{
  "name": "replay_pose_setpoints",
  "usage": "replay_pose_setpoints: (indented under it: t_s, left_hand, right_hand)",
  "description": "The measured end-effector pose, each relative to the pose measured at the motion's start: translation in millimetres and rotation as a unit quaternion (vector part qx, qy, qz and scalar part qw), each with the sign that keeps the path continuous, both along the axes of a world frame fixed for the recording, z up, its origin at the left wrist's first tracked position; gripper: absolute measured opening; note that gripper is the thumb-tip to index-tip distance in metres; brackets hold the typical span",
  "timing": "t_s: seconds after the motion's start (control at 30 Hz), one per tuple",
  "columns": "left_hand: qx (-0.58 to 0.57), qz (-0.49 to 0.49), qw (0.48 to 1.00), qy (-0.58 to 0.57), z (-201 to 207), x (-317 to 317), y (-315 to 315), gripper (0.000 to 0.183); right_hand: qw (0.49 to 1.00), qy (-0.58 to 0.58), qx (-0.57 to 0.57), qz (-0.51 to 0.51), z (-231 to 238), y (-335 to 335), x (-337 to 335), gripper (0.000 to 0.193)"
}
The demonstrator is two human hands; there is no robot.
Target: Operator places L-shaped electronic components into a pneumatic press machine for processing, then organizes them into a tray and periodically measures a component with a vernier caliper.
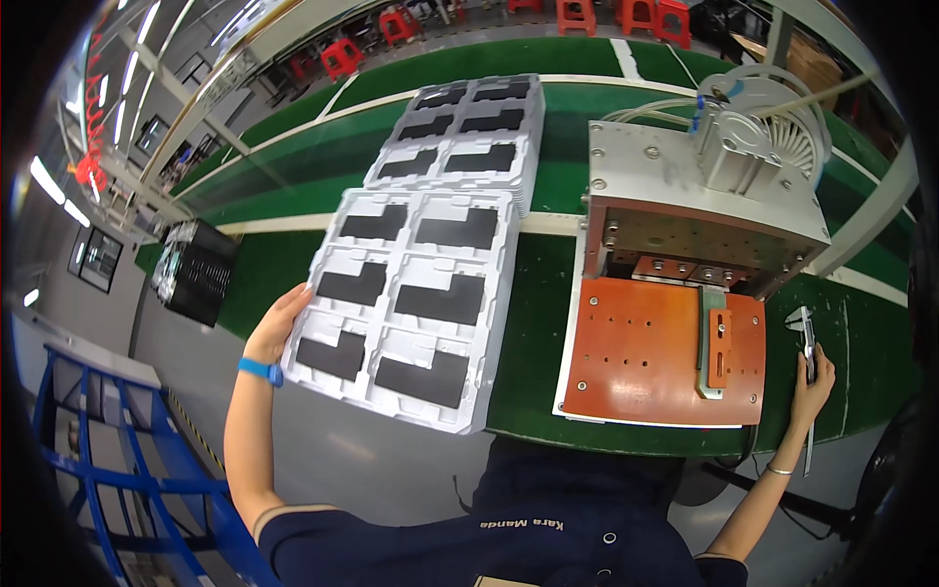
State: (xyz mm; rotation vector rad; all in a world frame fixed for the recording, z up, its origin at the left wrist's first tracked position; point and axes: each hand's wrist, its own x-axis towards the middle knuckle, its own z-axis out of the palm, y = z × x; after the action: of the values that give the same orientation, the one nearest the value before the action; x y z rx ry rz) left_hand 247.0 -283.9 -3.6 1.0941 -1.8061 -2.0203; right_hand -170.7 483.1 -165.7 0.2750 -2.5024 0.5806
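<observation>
My left hand (278, 326) grips the left side of a white plastic tray (389, 377), its fingertips at the rim and partly hidden. Black L-shaped sheets (437, 298) lie in the tray's compartments, two side by side in each row. The tray's near end reaches past the table's front edge. At the right, my right hand (814, 384) is closed around a metal caliper (808, 335). Its jaws point away from me, and its thin beam extends below the hand toward the table edge.
A metal press (675, 181) with an orange base plate (636, 352) stands between my hands on the green table (533, 323). More stacked white trays (452, 137) lie behind. A black stack (196, 269) sits far left; a blue rack (127, 470) stands below.
</observation>
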Motion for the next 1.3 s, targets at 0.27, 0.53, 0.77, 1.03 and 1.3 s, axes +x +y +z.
replay_pose_setpoints:
  t_s: [0.27,0.53,0.77,1.03,1.3]
  left_hand:
    - [-0.060,-0.050,0.984,0.160,36,-18,10,0.040]
    - [-0.022,-0.054,0.977,0.207,45,-136,-59,0.035]
    - [-0.049,-0.034,0.979,0.195,-13,-256,-154,0.039]
    - [-0.474,-0.049,0.872,-0.113,-32,-306,-192,0.070]
    - [-0.607,0.007,0.771,-0.192,-74,-317,-174,0.068]
  right_hand:
    - [1.000,-0.008,-0.002,-0.026,8,-11,6,0.039]
    - [1.000,-0.002,0.002,-0.028,10,-10,8,0.038]
    - [0.999,-0.002,-0.003,-0.035,22,-25,11,0.039]
    - [0.999,0.001,0.011,-0.048,24,-27,12,0.037]
    - [0.999,-0.014,0.018,-0.047,25,-32,14,0.036]
